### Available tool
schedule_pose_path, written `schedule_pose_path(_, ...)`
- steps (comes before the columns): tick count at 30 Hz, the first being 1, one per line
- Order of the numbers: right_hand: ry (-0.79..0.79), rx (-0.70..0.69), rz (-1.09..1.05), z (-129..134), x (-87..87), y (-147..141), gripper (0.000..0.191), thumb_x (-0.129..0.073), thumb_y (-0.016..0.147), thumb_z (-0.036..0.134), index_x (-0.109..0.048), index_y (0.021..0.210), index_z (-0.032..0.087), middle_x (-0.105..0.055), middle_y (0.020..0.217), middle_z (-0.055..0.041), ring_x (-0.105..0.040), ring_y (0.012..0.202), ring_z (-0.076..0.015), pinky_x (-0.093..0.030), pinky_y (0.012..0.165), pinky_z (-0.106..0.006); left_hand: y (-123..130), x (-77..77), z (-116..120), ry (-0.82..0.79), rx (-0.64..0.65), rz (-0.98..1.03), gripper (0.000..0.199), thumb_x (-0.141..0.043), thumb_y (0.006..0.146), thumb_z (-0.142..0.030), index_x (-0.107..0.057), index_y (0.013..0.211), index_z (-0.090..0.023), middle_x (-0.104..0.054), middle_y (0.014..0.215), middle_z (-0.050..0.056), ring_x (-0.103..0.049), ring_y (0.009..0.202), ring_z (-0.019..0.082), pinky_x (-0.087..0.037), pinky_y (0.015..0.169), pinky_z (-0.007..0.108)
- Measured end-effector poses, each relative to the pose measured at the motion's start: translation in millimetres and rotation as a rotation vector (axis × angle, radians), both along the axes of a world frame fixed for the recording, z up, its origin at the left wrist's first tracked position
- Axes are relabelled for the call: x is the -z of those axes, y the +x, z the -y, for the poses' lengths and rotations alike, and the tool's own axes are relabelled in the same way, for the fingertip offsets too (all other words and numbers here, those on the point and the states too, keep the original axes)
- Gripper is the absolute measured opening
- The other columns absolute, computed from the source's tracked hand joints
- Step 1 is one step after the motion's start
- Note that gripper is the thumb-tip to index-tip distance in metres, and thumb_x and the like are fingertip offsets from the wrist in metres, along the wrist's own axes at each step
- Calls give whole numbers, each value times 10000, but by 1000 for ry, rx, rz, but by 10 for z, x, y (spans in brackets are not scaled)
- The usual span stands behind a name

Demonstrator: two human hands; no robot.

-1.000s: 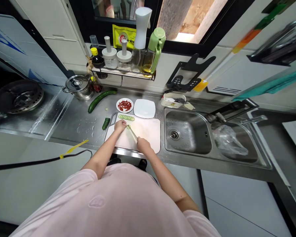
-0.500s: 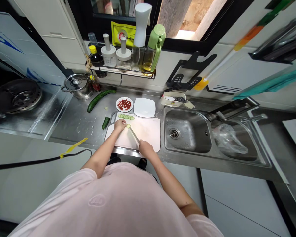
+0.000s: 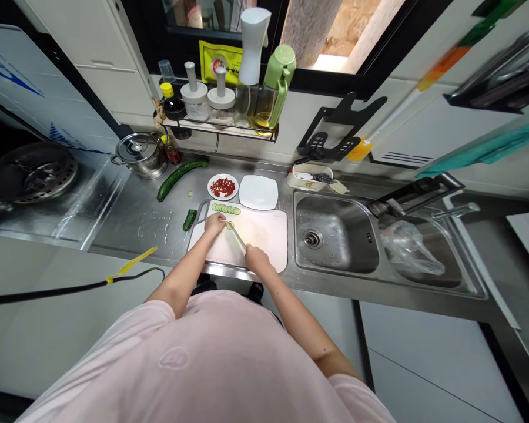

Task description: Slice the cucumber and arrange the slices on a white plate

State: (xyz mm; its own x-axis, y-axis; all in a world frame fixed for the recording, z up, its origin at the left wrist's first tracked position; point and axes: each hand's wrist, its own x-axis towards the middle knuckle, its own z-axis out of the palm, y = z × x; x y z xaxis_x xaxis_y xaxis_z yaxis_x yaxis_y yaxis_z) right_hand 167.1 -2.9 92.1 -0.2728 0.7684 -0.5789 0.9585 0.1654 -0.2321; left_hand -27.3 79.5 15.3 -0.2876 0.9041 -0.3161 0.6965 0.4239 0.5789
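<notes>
My right hand (image 3: 257,258) is wrapped round the handle of a knife (image 3: 238,239), whose blade points up and left over the white cutting board (image 3: 267,235). At the blade's tip lies a pale green cucumber slice (image 3: 230,225). My left hand (image 3: 214,223) rests on the board's left part with fingers closed beside that slice; what they pinch, if anything, is too small to make out. A row of overlapping cucumber slices (image 3: 226,208) lies along the board's top left. Left of the board is a short cucumber piece (image 3: 189,220).
Behind the board stand a plate of chopped red pieces (image 3: 223,187) and a white plate (image 3: 258,192). A whole cucumber (image 3: 179,178) and a steel pot (image 3: 141,155) are at the left. The sink (image 3: 335,235) is to the right, a bottle rack (image 3: 220,127) above.
My right hand has shifted slightly left and up with the knife. The slice by the blade's tip looks greener. My left hand has hardly moved.
</notes>
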Motion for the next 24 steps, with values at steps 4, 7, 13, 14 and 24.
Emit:
schedule_pose_path(4,2,-3,10,3,-12,-1,219,-392,878,132,-524,1051,151,-638,993,-141,-626,911,-229,-442,695,-288,6,-13,4,5,5,-3,180,-659,689,-305,-642,849,-224,-662,809,-9,-584,740,132,-379,636,227)
schedule_pose_path(7,-2,1,13,0,-32,-27,213,-389,890,134,-517,1060,152,-635,1000,-143,-624,918,-220,-440,701,-281,9,-17,5,1,4,-1,180,-660,692,-308,-642,850,-223,-663,808,-9,-587,749,133,-384,645,226)
schedule_pose_path(13,-23,7,21,46,-42,13,215,-382,897,140,-507,1071,148,-633,993,-146,-624,907,-218,-437,692,-280,7,-34,3,-5,3,-4,173,-651,691,-304,-644,846,-228,-663,817,-12,-583,751,133,-379,645,227)
schedule_pose_path(14,-29,7,21,58,-40,33,217,-386,891,138,-508,1070,147,-632,992,-145,-623,909,-221,-437,690,-281,8,-37,4,-4,0,-3,171,-652,688,-303,-643,843,-229,-662,821,-14,-582,751,133,-377,642,227)
schedule_pose_path(24,-23,15,10,2,-30,-9,213,-392,890,150,-514,1064,151,-633,998,-141,-620,922,-224,-437,705,-287,-3,17,-2,1,-4,6,171,-660,686,-308,-637,836,-229,-653,805,-17,-575,730,126,-380,647,222)
